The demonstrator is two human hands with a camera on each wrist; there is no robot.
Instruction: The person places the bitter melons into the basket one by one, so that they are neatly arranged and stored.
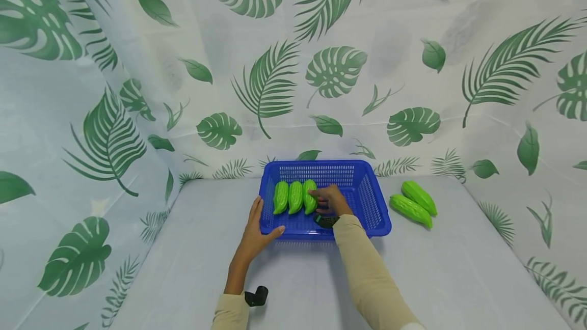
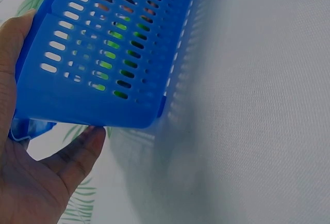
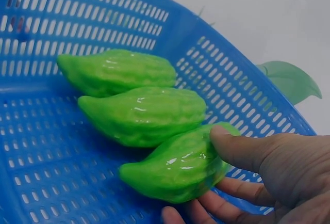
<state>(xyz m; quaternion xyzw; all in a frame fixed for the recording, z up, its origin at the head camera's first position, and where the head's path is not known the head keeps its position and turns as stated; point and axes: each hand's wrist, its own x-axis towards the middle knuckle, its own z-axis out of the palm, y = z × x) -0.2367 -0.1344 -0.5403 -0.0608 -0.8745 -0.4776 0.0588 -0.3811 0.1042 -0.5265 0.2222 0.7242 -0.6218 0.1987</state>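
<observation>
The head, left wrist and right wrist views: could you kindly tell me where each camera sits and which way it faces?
Head: worn on the head, facing forward and down at the blue basket; left hand, right hand and sleeves show.
Left wrist: on that wrist, facing the basket's slotted outer wall; only the left hand is plain, at the picture's left edge.
Right wrist: on that wrist, facing into the basket; the right hand holds the nearest green vegetable.
Shared: head and right wrist both show three green vegetables inside.

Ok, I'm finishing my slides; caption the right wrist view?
A right hand holds one green vegetable beside two others in a blue basket.
</observation>
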